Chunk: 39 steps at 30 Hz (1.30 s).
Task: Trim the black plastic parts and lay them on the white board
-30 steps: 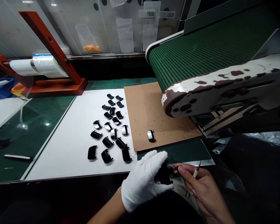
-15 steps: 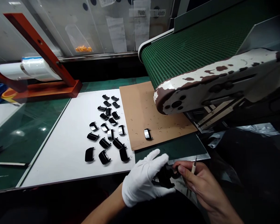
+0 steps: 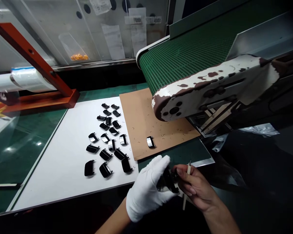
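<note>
My left hand (image 3: 147,190), in a white glove, is closed round a small glossy black plastic part (image 3: 166,183) at the near edge of the bench. My bare right hand (image 3: 197,188) touches the same part with its fingertips and grips a thin pale-handled knife (image 3: 186,185) that runs between its fingers. Several matching black parts (image 3: 107,139) lie in loose rows on a white sheet (image 3: 63,156) to the left. One more black part (image 3: 150,142) lies alone on a brown cardboard sheet (image 3: 146,120).
A green conveyor belt (image 3: 185,58) with a worn white end housing (image 3: 210,87) overhangs the cardboard from the right. An orange frame (image 3: 36,65) carrying a roll of clear film (image 3: 26,79) stands at the back left. The green bench top (image 3: 26,136) shows left of the white sheet.
The view has shifted, so everything sits further left in frame. My two hands have drawn closer together round the black part, and the knife now points more steeply downward.
</note>
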Available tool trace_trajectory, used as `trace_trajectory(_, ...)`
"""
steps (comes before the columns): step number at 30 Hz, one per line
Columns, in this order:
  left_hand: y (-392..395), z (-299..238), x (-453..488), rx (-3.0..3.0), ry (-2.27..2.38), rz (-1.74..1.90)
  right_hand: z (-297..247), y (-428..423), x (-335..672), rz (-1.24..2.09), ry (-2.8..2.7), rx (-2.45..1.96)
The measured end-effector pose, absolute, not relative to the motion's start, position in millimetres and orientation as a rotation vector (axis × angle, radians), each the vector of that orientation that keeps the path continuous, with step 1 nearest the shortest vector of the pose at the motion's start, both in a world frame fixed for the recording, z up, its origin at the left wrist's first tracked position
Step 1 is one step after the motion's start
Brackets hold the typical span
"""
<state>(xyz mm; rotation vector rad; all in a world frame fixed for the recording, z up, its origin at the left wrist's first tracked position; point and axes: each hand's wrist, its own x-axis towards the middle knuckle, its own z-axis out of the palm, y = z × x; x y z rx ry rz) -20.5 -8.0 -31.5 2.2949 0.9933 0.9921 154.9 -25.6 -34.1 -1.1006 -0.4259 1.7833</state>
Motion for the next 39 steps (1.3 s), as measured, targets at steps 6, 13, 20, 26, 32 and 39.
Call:
trace_trajectory(6,-10.7,-44.5,-7.7,1.859,0.998,1.107,-37.4,-22.8,146.8,1.823,-0.292,-0.987)
trace_trajectory(13,-11.2,-37.8,0.0,1.698,0.884,1.256,-36.0,-25.0,137.7,1.892,-0.191,-0.878)
trace_trajectory(20,-10.1,-36.7,1.7,1.579,0.894,1.267,-36.6,-24.5,136.9,1.861,-0.135,-0.899)
trace_trajectory(26,-11.7,-32.9,6.6,1.422,0.929,1.297,-39.1,-25.2,126.2,1.882,-0.075,-0.890)
trace_trajectory(32,-9.3,-25.3,4.0,1.431,0.941,1.304,-35.4,-26.2,114.5,1.831,-0.148,-0.967)
trace_trajectory(39,-5.7,-19.0,-17.4,2.153,1.148,0.964,-32.0,-18.5,151.3,1.660,-0.498,-1.296)
